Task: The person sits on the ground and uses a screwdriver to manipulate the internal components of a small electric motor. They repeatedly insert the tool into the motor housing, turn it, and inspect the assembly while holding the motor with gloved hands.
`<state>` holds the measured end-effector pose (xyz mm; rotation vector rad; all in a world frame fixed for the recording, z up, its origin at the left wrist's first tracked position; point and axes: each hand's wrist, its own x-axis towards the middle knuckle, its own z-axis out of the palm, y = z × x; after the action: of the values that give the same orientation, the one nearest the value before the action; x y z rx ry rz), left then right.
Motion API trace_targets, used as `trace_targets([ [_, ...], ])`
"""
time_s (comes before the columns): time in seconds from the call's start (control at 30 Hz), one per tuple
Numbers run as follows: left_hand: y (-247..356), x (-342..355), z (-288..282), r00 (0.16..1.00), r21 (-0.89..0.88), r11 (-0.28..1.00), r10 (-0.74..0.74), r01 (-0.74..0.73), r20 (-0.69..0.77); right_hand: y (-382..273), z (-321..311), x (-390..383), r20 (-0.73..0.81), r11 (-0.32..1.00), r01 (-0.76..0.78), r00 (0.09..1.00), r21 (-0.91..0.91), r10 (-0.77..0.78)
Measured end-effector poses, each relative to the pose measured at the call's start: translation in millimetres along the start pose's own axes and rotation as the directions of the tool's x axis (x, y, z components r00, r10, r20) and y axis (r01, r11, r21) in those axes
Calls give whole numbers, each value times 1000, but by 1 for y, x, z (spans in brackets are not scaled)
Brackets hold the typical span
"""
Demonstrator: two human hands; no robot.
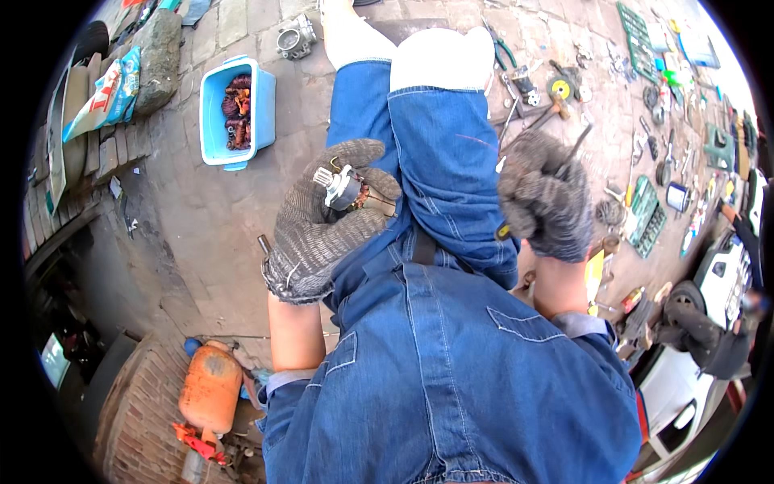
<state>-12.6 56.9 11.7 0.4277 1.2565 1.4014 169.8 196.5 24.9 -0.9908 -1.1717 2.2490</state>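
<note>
My left hand (330, 222), in a grey knit glove, is closed around a small motor armature (348, 190) above my lap. The armature's toothed metal end sticks up between thumb and fingers, and copper windings show beside it. Beside that glove's cuff a short metal stub (264, 244) pokes out; what it belongs to is hidden. My right hand (550, 194), gloved and slightly blurred, makes a fist over my right thigh. It grips what looks like a screwdriver (578, 141), its dark shaft pointing away and a yellow-and-black handle end at the near side.
A light blue plastic basin (267, 113) with copper-wound parts stands on the paving at left, near a metal housing (296, 40). Pliers (504, 52), a hammer (556, 106), green socket trays (647, 214) and several tools spread rightward. An orange tank (211, 387) stands lower left.
</note>
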Motion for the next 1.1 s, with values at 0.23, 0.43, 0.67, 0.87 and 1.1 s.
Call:
trace_targets([
  [0.23,-20,4,7,995,-403,912,-39,72,89,3,7,0,25,975,-173,984,-141,178],
  [0.43,-31,14,11,961,-358,928,-3,105,276,7,11,-3,89,987,-61,993,-151,75],
  [0.67,-32,10,13,992,-477,879,76,-21,96,5,20,-5,156,958,-202,959,-205,236],
  [0.87,-26,4,3,978,-369,912,205,-180,28,14,31,-12,107,917,-173,968,-358,225],
  [1.1,-5,9,-6,955,-258,920,291,-296,-55,-8,38,-12,117,874,13,992,-487,50],
])
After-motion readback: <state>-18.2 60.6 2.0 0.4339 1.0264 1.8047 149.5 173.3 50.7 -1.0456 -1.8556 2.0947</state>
